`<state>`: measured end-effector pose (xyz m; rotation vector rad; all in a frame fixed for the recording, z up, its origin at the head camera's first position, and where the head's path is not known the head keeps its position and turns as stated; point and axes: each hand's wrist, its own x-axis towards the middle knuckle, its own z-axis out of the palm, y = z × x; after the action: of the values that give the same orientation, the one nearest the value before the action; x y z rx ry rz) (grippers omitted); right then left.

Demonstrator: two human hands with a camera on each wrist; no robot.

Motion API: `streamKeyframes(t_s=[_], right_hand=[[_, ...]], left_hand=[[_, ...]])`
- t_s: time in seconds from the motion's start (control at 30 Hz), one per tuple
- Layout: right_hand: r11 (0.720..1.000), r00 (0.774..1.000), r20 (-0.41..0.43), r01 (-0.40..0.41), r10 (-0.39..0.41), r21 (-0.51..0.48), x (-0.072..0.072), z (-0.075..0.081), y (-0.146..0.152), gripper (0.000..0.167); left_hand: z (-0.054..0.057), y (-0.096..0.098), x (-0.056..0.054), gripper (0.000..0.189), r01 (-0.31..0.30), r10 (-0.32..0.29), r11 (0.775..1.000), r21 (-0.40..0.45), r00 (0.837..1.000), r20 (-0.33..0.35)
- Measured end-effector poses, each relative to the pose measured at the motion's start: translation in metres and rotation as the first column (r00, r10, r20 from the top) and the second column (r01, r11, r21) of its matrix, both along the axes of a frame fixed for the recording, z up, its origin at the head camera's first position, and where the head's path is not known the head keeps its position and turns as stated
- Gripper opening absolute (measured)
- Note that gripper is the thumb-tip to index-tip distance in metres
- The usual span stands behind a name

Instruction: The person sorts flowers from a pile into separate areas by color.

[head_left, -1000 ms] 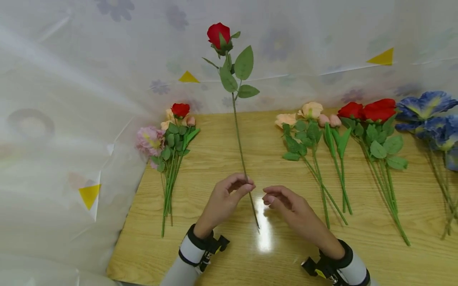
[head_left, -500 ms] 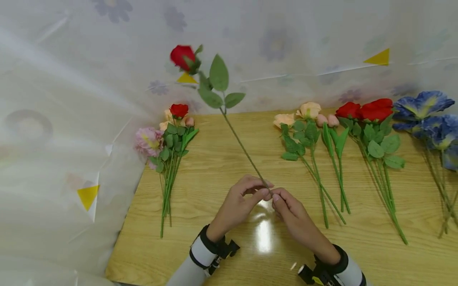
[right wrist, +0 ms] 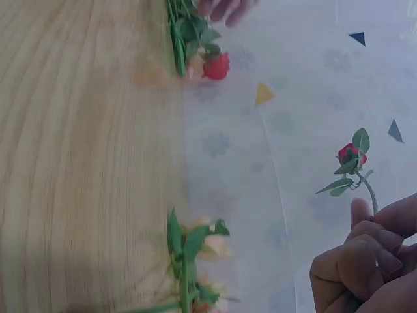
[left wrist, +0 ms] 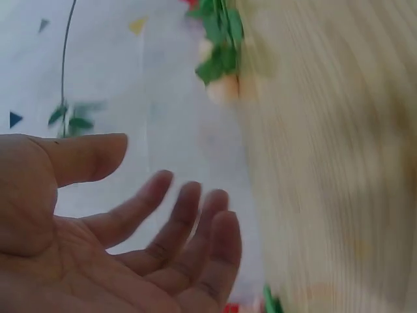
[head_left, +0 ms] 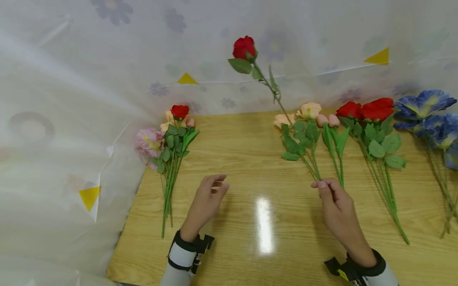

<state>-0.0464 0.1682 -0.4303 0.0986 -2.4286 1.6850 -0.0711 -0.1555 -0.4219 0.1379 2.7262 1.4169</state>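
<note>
My right hand (head_left: 341, 216) pinches the lower stem of a single red rose (head_left: 244, 48), which leans up and to the left with its bloom high in front of the backdrop. In the right wrist view the rose (right wrist: 352, 155) rises from the curled fingers (right wrist: 355, 267). My left hand (head_left: 203, 204) hovers over the table with nothing in it, its fingers loosely bent; in the left wrist view this hand (left wrist: 130, 241) has its thumb apart from the fingers. Below the rose lie two peach roses (head_left: 309, 110), partly behind its stem.
On the wooden table (head_left: 243, 155), a mixed bunch (head_left: 175, 143) with a red rose and a pink-purple flower lies at left. Pink tulips (head_left: 333, 120), red roses (head_left: 378, 110) and blue flowers (head_left: 425, 104) lie at right. Behind hangs a pale sheet (head_left: 293, 24) with yellow triangles.
The red rose passed from my left hand to my right hand, which carried it to the right. My left hand let go and drew back leftward. The flowers on the table stayed put.
</note>
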Motion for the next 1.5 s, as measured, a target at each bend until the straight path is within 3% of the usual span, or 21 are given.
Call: streamKeyframes(t_s=[0.17, 0.4, 0.57, 0.7, 0.83, 0.97, 1.07, 1.17, 1.37, 1.5], right_hand=[[0.987, 0.988, 0.058, 0.135, -0.140, 0.089, 0.003, -0.006, 0.043, 0.028], [0.945, 0.942, 0.170, 0.252, -0.289, 0.208, 0.009, -0.011, 0.086, 0.028], [0.912, 0.894, 0.255, 0.295, -0.369, 0.284, 0.014, -0.012, 0.102, 0.029], [0.863, 0.834, 0.292, 0.362, -0.469, 0.354, 0.016, -0.014, 0.107, 0.044], [0.814, 0.759, 0.335, 0.421, -0.558, 0.401, 0.018, -0.016, 0.110, 0.055], [0.783, 0.693, 0.388, 0.442, -0.608, 0.439, 0.024, -0.020, 0.116, 0.060], [0.775, 0.658, 0.425, 0.432, -0.621, 0.462, 0.026, -0.023, 0.122, 0.060], [0.775, 0.661, 0.431, 0.401, -0.614, 0.488, 0.027, -0.025, 0.128, 0.060], [0.747, 0.731, 0.328, 0.359, -0.598, 0.560, 0.023, -0.031, 0.135, 0.052], [0.735, 0.731, 0.332, 0.331, -0.596, 0.592, 0.023, -0.035, 0.136, 0.047]], left_hand=[[-0.005, -0.036, -0.004, 0.048, -0.132, 0.145, 0.975, -0.179, 0.987, 0.061], [-0.020, -0.079, -0.011, 0.051, -0.262, 0.318, 0.883, -0.390, 0.944, 0.086], [-0.026, -0.092, -0.014, 0.053, -0.304, 0.369, 0.827, -0.473, 0.928, 0.050], [-0.030, -0.094, -0.017, 0.051, -0.328, 0.372, 0.807, -0.492, 0.928, -0.009], [-0.030, -0.094, -0.022, 0.050, -0.353, 0.380, 0.787, -0.506, 0.924, -0.054], [-0.029, -0.094, -0.025, 0.052, -0.349, 0.386, 0.766, -0.540, 0.921, -0.049], [-0.028, -0.096, -0.025, 0.051, -0.364, 0.413, 0.753, -0.548, 0.910, -0.037], [-0.029, -0.097, -0.025, 0.048, -0.390, 0.438, 0.735, -0.555, 0.897, -0.050], [-0.033, -0.103, -0.029, 0.043, -0.422, 0.466, 0.706, -0.568, 0.881, -0.075], [-0.037, -0.109, -0.033, 0.032, -0.414, 0.466, 0.688, -0.596, 0.882, -0.075]])
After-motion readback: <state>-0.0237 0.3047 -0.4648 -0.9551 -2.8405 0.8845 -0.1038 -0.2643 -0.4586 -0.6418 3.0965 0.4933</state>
